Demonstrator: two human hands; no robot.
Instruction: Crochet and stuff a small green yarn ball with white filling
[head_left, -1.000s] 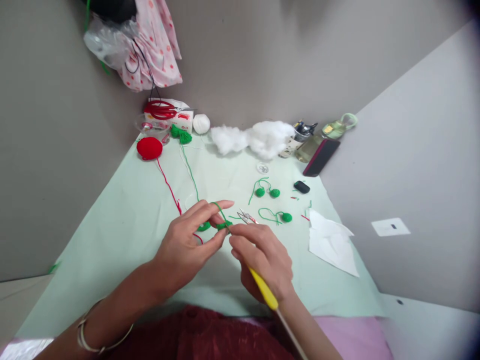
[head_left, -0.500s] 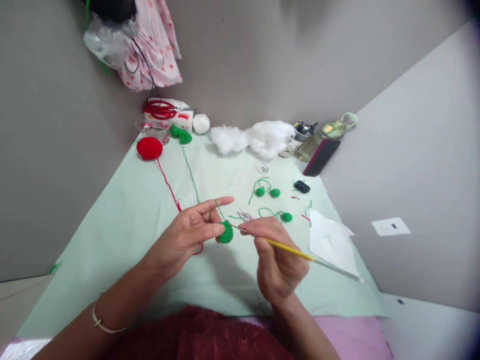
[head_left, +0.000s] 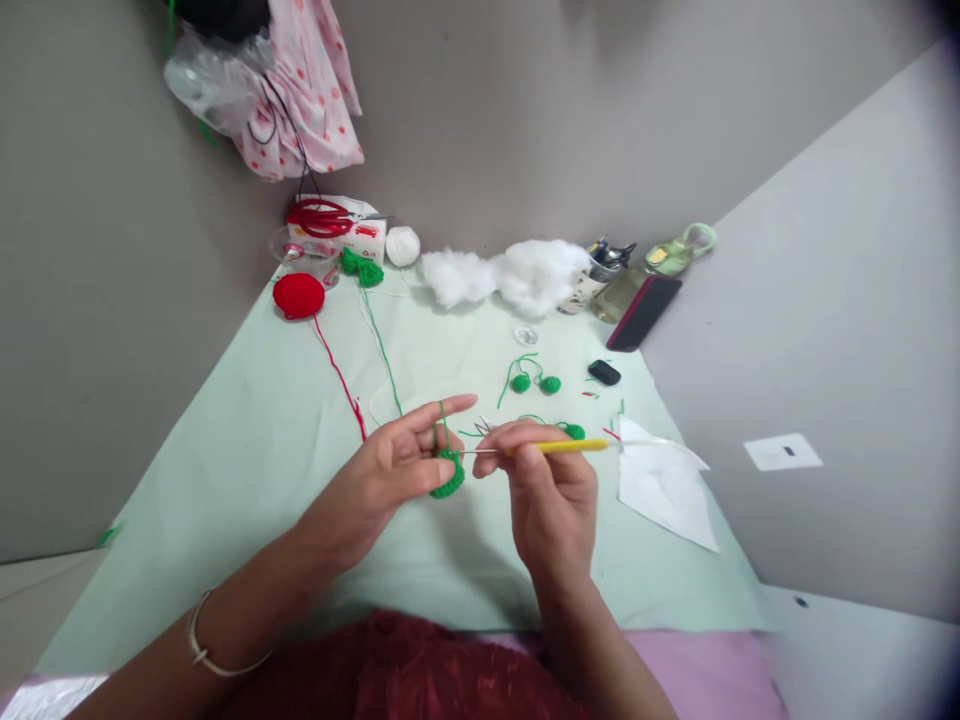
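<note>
My left hand (head_left: 401,455) pinches a small green crochet piece (head_left: 448,482) between thumb and fingers. Its index finger is stretched out, with green yarn (head_left: 441,420) looped over it and running down to the piece. In my right hand (head_left: 551,490) is a crochet hook with a yellow handle (head_left: 574,446), gripped between thumb and fingers and lying nearly level. The hook's metal tip is at the upper edge of the green piece; whether it sits inside a stitch I cannot tell. Small green crocheted balls (head_left: 550,385) with yarn tails lie beyond my right hand.
A red yarn ball (head_left: 298,296), red-handled scissors (head_left: 322,218), a green yarn bundle (head_left: 363,268) and a white yarn ball (head_left: 403,247) are at the back left. White stuffing (head_left: 536,278), a pen cup (head_left: 585,285) and a phone (head_left: 643,313) stand along the back. White paper (head_left: 667,490) lies right.
My right hand has turned the hook from a downward slant to nearly level. The green piece has tilted and shifted slightly down in my left hand, and its index finger has moved slightly right.
</note>
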